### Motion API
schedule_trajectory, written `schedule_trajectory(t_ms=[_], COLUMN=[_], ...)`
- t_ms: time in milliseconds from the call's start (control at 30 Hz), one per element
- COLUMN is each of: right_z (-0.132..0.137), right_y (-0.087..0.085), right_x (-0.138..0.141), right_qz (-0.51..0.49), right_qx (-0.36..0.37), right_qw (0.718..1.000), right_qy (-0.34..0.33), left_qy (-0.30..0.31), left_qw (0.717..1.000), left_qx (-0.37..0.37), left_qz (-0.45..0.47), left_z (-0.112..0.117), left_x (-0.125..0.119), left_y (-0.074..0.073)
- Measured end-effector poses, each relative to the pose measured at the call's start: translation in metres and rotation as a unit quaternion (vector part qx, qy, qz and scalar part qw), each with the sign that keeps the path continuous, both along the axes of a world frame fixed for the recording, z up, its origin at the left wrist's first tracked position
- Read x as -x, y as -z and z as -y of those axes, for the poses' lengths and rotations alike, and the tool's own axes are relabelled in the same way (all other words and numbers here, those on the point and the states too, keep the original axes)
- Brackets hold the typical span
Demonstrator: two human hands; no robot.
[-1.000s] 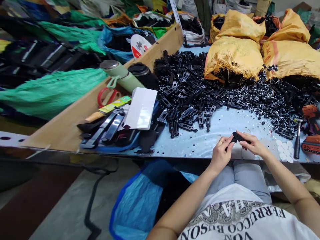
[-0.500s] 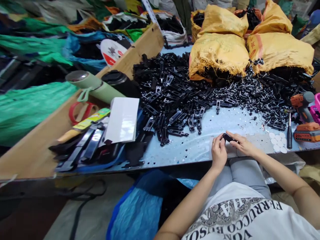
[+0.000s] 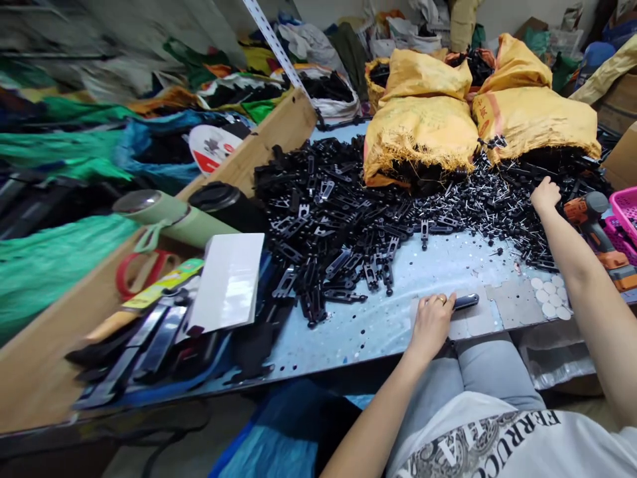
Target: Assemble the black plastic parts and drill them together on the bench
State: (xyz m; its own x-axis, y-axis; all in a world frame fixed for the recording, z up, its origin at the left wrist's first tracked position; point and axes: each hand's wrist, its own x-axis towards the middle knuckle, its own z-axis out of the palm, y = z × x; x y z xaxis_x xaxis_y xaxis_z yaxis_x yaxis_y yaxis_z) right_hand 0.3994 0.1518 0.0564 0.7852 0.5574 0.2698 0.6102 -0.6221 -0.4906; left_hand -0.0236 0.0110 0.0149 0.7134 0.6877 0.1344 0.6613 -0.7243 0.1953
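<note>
Black part [image 3: 466, 303] held in the left hand [image 3: 432, 323], right hand [image 3: 546, 195] out at the heap [image 3: 328, 219]

From my distant seat I had the blue tabletop [image 3: 343, 342] across most of the view, two yellow sacks [image 3: 421, 129] towards its back and the heap spread in front of them. The right arm was stretched far forward, its hand at the heap's right side, just beside the drill [image 3: 577, 211]. Good work there, I judged, called for a narrow reach from above — fingertips down, no sweeping — so that neighbouring pieces would not drag along, and for a wrist kept clear of the drill. The fingers of that hand looked drawn in rather than spread, but they were too small in the view for me to tell whether they gripped anything.

The left hand lay low near the tabletop's front edge, its fingers closed over one end of the black part. I thought a light, steady hold was best: firm enough to stop it turning, with the free end left uncovered.

The part was over a pale sheet [image 3: 475, 326] by that edge, pointing right, towards the white discs [image 3: 550, 299]. What showed of it was a slim, dark bar with a smooth sheen on its upper face and a rounded tip. Near the tip sat a small lighter mark — hole or glint, I could not tell which.
</note>
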Motion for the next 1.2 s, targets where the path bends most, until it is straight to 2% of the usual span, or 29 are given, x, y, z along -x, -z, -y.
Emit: schedule_trajectory(t_ms=[100,200,267,300,333,367,400,433,500,567,600,633,667,700,767,800,833,867,933,1000,1100,1200], right_z=[-0.009,-0.006,0.007,0.018,0.032,0.048,0.067,0.086,0.126,0.160,0.173,0.184,0.192,0.198,0.205,0.207,0.208,0.209,0.212,0.213,0.213,0.214], right_y=[-0.003,-0.007,-0.008,-0.008,-0.007,-0.006,-0.004,-0.001,0.007,0.013,0.015,0.016,0.015,0.013,0.006,0.003,0.000,-0.002,-0.003,0.002,0.010,0.011], right_x=[-0.007,-0.002,0.010,0.020,0.032,0.048,0.066,0.085,0.126,0.163,0.178,0.189,0.197,0.201,0.199,0.194,0.189,0.185,0.180,0.182,0.192,0.201], right_qz=[-0.152,-0.223,-0.269,-0.310,-0.363,-0.424,-0.493,-0.540,-0.589,-0.618,-0.610,-0.581,-0.528,-0.452,-0.268,-0.187,-0.123,-0.077,-0.010,0.048,0.101,0.127], right_qx=[-0.057,-0.098,-0.128,-0.152,-0.176,-0.196,-0.199,-0.169,-0.049,0.080,0.136,0.176,0.197,0.203,0.189,0.188,0.202,0.227,0.287,0.325,0.349,0.354], right_qw=[0.985,0.969,0.955,0.938,0.912,0.873,0.818,0.768,0.696,0.614,0.584,0.576,0.597,0.640,0.737,0.764,0.772,0.764,0.728,0.707,0.720,0.737], right_qy=[0.057,0.030,0.007,-0.023,-0.072,-0.137,-0.221,-0.300,-0.408,-0.484,-0.518,-0.547,-0.571,-0.587,-0.591,-0.588,-0.590,-0.599,-0.623,-0.626,-0.591,-0.561], left_qy=[-0.010,-0.028,-0.034,-0.031,-0.027,-0.027,-0.033,-0.045,-0.074,-0.086,-0.094,-0.106,-0.122,-0.136,-0.137,-0.119,-0.092,-0.061,0.003,0.053,0.077,0.077], left_qw=[1.000,0.999,0.999,0.998,0.996,0.991,0.981,0.965,0.920,0.876,0.860,0.850,0.849,0.857,0.891,0.913,0.933,0.950,0.971,0.979,0.983,0.987], left_qx=[0.000,0.013,0.035,0.051,0.070,0.093,0.116,0.139,0.182,0.229,0.250,0.267,0.273,0.268,0.227,0.201,0.180,0.166,0.164,0.175,0.167,0.143], left_qz=[-0.018,-0.025,-0.012,0.009,0.045,0.094,0.154,0.218,0.338,0.417,0.435,0.441,0.435,0.419,0.368,0.335,0.296,0.256,0.171,0.089,0.012,0.007], left_z=[0.001,0.001,0.001,0.000,-0.001,-0.002,-0.005,-0.007,-0.011,-0.012,-0.010,-0.007,-0.003,0.001,0.006,0.005,0.003,-0.001,-0.009,-0.015,-0.013,-0.007], left_x=[0.007,0.014,0.016,0.016,0.016,0.015,0.013,0.010,0.003,-0.006,-0.011,-0.015,-0.019,-0.021,-0.020,-0.017,-0.014,-0.010,-0.006,-0.008,-0.017,-0.022], left_y=[0.000,0.005,0.010,0.012,0.013,0.012,0.010,0.007,-0.001,-0.010,-0.013,-0.015,-0.015,-0.015,-0.014,-0.013,-0.012,-0.011,-0.010,-0.009,-0.007,-0.003])
